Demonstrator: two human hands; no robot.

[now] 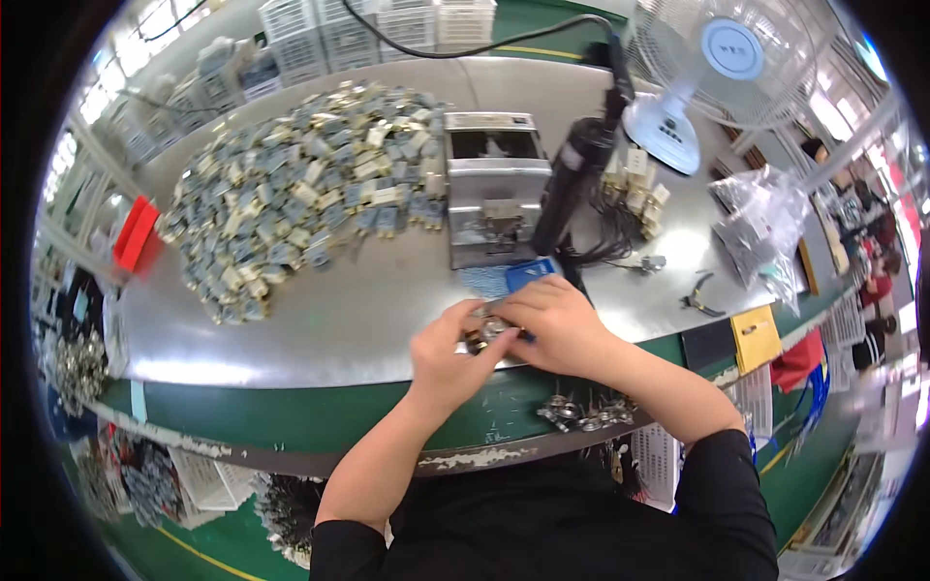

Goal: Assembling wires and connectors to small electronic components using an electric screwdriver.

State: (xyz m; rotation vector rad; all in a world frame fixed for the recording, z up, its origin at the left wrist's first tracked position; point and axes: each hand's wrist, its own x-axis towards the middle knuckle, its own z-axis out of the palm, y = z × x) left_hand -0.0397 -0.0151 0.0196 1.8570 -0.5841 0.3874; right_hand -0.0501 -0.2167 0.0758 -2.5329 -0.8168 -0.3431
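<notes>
My left hand (pixel 448 356) and my right hand (pixel 560 324) meet over the near edge of the metal work surface. Both are closed round a small metal part (pixel 488 329) with silvery and brass-coloured pieces; my fingers cover much of it, so its exact kind does not show. Just beyond them lies a blue card-like piece (pixel 529 273), in front of a grey metal fixture (pixel 497 203). A black cylindrical power tool (pixel 573 184) on a cable leans beside the fixture. Similar loose metal parts (pixel 586 411) lie on the green edge, below my right forearm.
A wide heap of grey and cream block-shaped parts (pixel 320 184) covers the left of the table. On the right are a white-blue fan (pixel 668 131), pliers (pixel 701 295), a clear plastic bag (pixel 763 232) and a yellow pad (pixel 756 339). A red bin (pixel 137 235) sits far left.
</notes>
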